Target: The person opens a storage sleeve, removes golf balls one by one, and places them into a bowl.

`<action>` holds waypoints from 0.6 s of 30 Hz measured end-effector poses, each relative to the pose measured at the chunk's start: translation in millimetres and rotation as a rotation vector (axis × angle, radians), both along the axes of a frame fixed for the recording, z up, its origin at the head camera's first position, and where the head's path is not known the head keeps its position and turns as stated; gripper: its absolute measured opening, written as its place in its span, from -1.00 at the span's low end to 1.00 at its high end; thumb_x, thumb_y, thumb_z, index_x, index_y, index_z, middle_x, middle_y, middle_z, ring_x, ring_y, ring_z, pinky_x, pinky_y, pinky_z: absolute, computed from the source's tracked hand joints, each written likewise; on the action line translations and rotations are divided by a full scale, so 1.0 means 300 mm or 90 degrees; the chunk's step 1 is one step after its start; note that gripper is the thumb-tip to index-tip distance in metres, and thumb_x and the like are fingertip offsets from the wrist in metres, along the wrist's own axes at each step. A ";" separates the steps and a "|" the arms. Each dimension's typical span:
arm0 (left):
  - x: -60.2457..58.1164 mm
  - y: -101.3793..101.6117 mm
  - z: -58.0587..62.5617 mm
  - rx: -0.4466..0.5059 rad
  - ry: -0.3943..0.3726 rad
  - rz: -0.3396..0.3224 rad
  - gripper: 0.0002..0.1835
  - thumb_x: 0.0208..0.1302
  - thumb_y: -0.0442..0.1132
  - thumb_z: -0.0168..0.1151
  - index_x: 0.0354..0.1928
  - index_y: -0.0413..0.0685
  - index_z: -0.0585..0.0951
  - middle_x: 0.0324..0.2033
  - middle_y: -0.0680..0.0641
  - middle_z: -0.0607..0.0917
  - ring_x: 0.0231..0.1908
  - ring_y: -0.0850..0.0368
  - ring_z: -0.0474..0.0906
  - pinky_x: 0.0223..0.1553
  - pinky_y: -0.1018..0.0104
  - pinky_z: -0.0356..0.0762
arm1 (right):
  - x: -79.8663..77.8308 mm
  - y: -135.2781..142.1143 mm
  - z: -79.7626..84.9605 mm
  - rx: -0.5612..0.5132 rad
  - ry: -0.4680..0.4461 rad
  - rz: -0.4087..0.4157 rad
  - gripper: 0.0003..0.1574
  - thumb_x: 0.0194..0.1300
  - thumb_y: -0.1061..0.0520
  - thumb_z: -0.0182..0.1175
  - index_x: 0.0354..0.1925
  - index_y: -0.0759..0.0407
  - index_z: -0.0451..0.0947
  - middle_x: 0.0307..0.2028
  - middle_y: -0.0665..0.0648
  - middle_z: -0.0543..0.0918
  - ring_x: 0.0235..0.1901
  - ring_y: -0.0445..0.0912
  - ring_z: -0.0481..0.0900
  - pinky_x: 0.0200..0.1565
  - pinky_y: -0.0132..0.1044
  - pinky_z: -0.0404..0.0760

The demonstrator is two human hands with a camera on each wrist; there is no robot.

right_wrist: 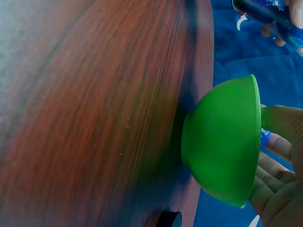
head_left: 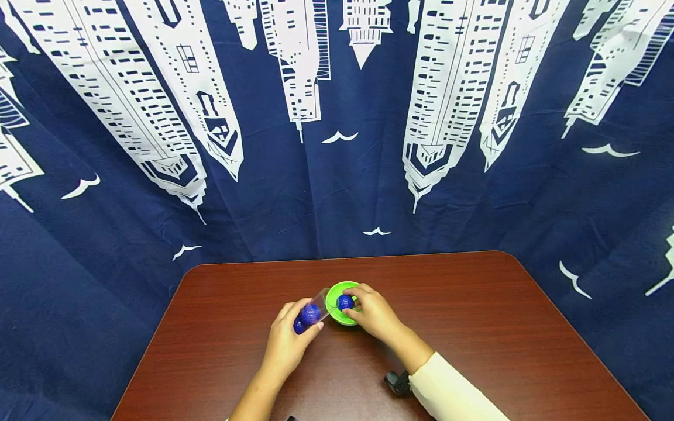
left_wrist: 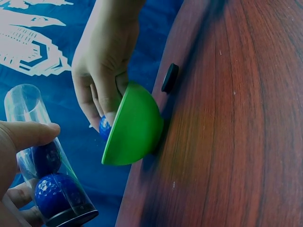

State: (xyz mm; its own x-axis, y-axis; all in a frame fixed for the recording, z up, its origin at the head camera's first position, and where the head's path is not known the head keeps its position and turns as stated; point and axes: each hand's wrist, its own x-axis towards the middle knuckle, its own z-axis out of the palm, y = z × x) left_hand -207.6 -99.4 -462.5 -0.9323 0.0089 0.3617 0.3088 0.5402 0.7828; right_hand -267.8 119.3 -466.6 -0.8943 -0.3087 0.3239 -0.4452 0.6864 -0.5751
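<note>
My left hand (head_left: 286,339) grips a clear plastic tube (left_wrist: 26,101), which leans with its upper end toward the bowl. Inside it sit two blue dimpled balls, like golf balls, the lower ball (left_wrist: 54,194) against the tube's black end cap (left_wrist: 73,216). A green bowl (right_wrist: 222,142) stands upright on the table, just right of the tube. Over the bowl, my right hand (head_left: 376,313) pinches another blue golf ball (head_left: 345,302) between thumb and fingers. In the left wrist view this ball shows at the bowl's rim, partly hidden behind it.
A flat black disc (left_wrist: 170,78) lies on the brown wooden table (head_left: 237,304) near the bowl; my right hand covers its place in the head view. A dark blue curtain (head_left: 274,193) with white printed buildings hangs behind the table's far edge.
</note>
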 end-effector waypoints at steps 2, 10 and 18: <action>0.001 -0.001 0.001 0.000 -0.003 -0.002 -0.43 0.10 -0.18 0.55 0.20 0.09 0.62 0.02 0.05 0.65 0.02 0.13 0.63 0.05 0.13 0.63 | -0.004 -0.007 0.000 0.035 0.011 -0.012 -0.55 0.13 0.17 0.51 -0.01 0.23 0.67 -0.16 0.12 0.66 -0.28 -0.08 0.68 -0.20 -0.26 0.69; 0.003 0.002 0.000 0.002 -0.004 -0.005 -0.43 0.10 -0.17 0.55 0.20 0.12 0.61 0.04 0.05 0.65 0.05 0.13 0.63 0.07 0.10 0.63 | -0.018 -0.025 -0.005 0.109 0.028 -0.012 -0.52 0.11 0.13 0.52 0.01 0.23 0.66 -0.07 0.18 0.67 -0.10 0.05 0.71 -0.01 -0.04 0.69; 0.003 0.006 -0.003 -0.004 -0.006 -0.012 -0.43 0.12 -0.16 0.54 0.20 0.11 0.61 0.04 0.05 0.65 0.04 0.13 0.64 0.07 0.10 0.64 | -0.025 -0.036 -0.007 0.152 0.016 -0.019 -0.51 0.12 0.12 0.52 0.02 0.21 0.66 -0.02 0.21 0.67 -0.05 0.10 0.71 0.03 0.00 0.68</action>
State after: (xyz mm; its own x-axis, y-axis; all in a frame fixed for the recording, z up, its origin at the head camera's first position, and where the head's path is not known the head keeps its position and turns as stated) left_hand -206.8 -97.5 -463.4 -0.9352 0.0292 0.3529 0.3120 0.5390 0.7824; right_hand -275.2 108.5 -468.6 -0.8964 -0.3533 0.2677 -0.4355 0.8144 -0.3836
